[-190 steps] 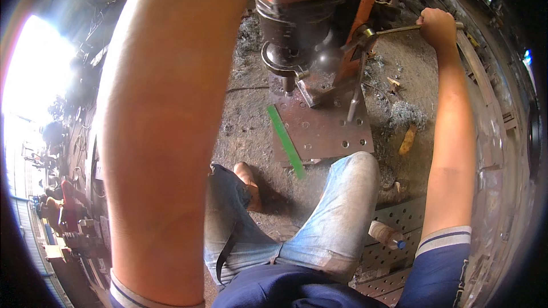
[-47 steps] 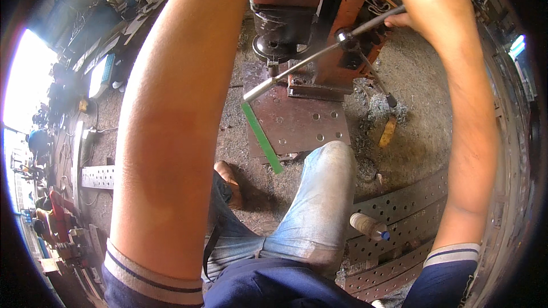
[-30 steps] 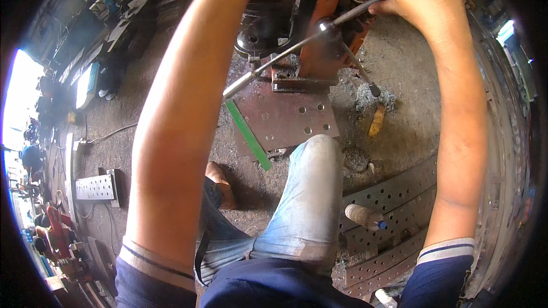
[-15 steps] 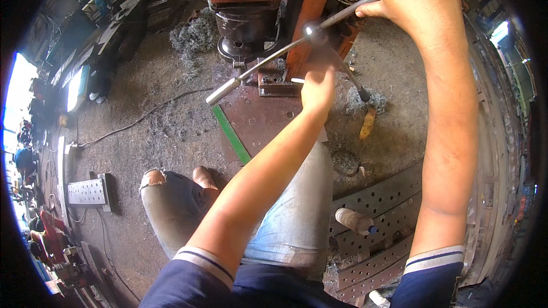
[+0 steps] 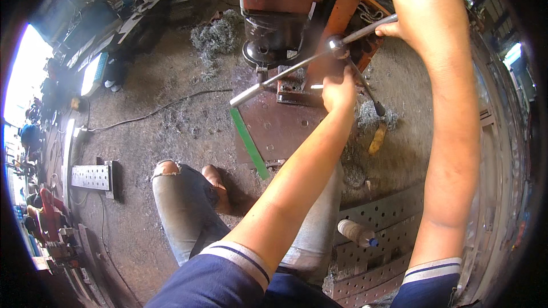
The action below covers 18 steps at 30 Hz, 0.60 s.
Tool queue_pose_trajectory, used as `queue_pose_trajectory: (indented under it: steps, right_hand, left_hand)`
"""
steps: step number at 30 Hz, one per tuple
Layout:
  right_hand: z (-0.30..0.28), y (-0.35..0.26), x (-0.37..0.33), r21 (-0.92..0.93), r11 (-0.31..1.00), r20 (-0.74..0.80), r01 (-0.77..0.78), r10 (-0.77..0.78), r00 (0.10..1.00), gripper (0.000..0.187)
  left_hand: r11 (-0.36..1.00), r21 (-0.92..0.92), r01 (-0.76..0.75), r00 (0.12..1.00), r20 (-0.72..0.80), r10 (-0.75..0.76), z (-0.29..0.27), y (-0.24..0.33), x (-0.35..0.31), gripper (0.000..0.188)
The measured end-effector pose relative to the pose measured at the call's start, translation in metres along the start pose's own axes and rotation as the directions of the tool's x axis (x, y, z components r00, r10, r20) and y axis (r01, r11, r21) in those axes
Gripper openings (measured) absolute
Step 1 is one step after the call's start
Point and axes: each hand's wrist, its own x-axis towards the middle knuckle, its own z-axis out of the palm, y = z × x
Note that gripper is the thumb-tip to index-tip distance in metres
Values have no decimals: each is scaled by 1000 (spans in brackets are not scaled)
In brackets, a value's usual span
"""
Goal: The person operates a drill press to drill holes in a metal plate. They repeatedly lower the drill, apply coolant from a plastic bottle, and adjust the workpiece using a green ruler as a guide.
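The right hand (image 5: 431, 14) was wrapped around the upper end of a long metal lever (image 5: 291, 69), which slanted down leftward through a shiny round hub (image 5: 334, 44) near a dark machine head (image 5: 274, 35). Apart from it, the left hand (image 5: 341, 91) reached in just below the hub, too blurred to tell whether it gripped anything. Below the lever's lower end, a green strip (image 5: 249, 144) lay along the left edge of a holed brown plate (image 5: 285, 132).
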Motion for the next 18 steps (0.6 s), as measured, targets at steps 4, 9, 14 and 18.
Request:
queue_pose_trajectory:
  steps: [4,9,14,18]
  right_hand:
    - [9,-1,9,64,997,83,53,-58,995,50]
    - [16,-5,21,115,987,62,109,-117,991,45]
    - [5,-8,29,146,976,60,163,-173,983,44]
    - [-17,-14,43,429,874,-200,229,-155,967,32]
  left_hand:
    - [998,-65,3,975,220,12,-40,-45,-22,47]
    - [824,168,-542,774,482,411,-176,-114,-78,26]
    - [565,355,-745,631,650,423,-310,-119,-53,26]
    - [464,626,-627,779,529,338,-400,-122,-26,26]
